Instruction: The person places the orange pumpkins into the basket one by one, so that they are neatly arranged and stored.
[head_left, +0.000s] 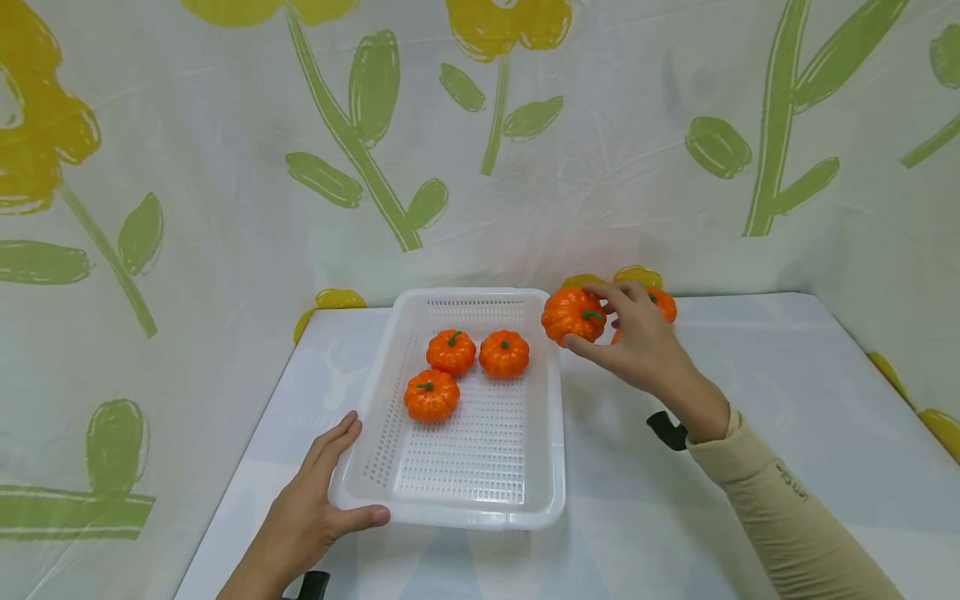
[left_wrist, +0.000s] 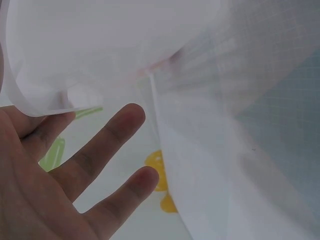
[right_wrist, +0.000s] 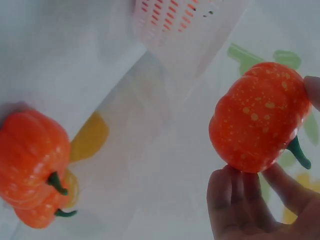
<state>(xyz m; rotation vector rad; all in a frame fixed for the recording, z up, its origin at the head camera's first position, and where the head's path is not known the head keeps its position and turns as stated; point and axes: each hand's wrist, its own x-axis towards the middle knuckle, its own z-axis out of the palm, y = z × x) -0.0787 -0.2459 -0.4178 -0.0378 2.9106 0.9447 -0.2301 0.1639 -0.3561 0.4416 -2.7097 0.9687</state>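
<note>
My right hand grips an orange toy pumpkin with a green stem, between thumb and fingers. It holds it just beyond the basket's right rim; the right wrist view also has this speckled pumpkin. Three more pumpkins lie in the white perforated basket: a back left one, a right one and a nearer one. At the basket's front left corner my left hand rests with fingers spread and fairly straight. Its fingers extend beside the basket wall in the left wrist view.
Behind my right hand, other pumpkins are partly hidden on the table; the right wrist view has a larger pumpkin overlapping another. The white table meets a flower-print curtain at its back edge.
</note>
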